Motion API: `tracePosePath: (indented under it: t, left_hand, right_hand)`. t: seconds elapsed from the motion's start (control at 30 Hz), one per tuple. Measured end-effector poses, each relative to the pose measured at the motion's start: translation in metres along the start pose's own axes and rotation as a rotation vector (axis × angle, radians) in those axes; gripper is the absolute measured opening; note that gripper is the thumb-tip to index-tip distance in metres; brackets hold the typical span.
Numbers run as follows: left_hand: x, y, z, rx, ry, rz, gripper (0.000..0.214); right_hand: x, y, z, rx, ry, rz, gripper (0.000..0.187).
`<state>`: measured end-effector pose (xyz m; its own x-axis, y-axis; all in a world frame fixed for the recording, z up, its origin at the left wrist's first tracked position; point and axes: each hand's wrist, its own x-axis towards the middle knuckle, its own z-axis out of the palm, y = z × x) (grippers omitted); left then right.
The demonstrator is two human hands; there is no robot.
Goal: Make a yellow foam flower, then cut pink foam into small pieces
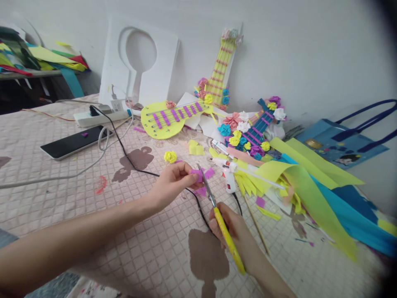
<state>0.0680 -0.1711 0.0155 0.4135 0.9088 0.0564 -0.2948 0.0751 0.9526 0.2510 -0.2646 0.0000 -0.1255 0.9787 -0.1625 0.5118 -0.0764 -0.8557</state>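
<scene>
My left hand pinches a small piece of purple paper between thumb and fingers, over the middle of the table. My right hand is closed around scissors with yellow handles, their metal blades pointing up at the purple paper's right edge. Whether the blades touch the paper I cannot tell. More purple scraps lie just beyond and below the left fingers. A yellow paper flower rests behind my left hand, beside yellow paper squares. Right of the blades lies a white glue gun.
Yellow guitar-shaped craft and other flower-decorated ones stand at the back. Left are a phone, a power strip and cables. Crepe paper strips, a thin stick and a blue bag occupy the right.
</scene>
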Motion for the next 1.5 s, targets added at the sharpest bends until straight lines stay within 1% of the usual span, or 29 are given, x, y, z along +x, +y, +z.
tracePosePath:
  t: [0.17,0.4,0.7,1.07,1.2,1.3,1.37,1.5]
  left_hand:
    - [-0.0006,0.0024,-0.0004,0.020,-0.027,0.009,0.021]
    - [0.0003,0.0018,-0.0013,-0.009,-0.040,0.010,0.021]
    - [0.0021,0.0023,-0.0043,-0.015,-0.028,0.026,0.021]
    - [0.0026,0.0065,-0.0043,0.028,-0.017,0.036,0.021]
    - [0.0031,0.0068,-0.0054,0.019,-0.030,0.038,0.021]
    - [0.0035,0.0065,-0.0064,0.007,-0.051,0.039,0.021]
    - [0.0038,0.0066,-0.0069,0.006,-0.058,0.036,0.021]
    - [0.0043,0.0071,-0.0073,0.013,-0.065,0.027,0.020]
  right_hand:
    - [-0.0001,-0.0011,-0.0003,-0.002,-0.004,0.009,0.029]
    - [-0.0003,-0.0004,0.0000,-0.002,-0.010,0.017,0.030]
    - [-0.0001,-0.0048,-0.0007,0.015,-0.002,0.018,0.033]
    - [0.0001,-0.0015,-0.0006,0.010,-0.004,0.046,0.031]
    - [-0.0009,-0.0036,0.0000,0.068,-0.028,0.064,0.038]
    - [-0.0031,-0.0039,-0.0009,0.136,-0.100,0.060,0.045]
    - [-0.0043,-0.0035,-0.0020,0.150,-0.135,0.033,0.048]
    - [-0.0043,-0.0059,-0.0042,0.083,-0.109,-0.022,0.052]
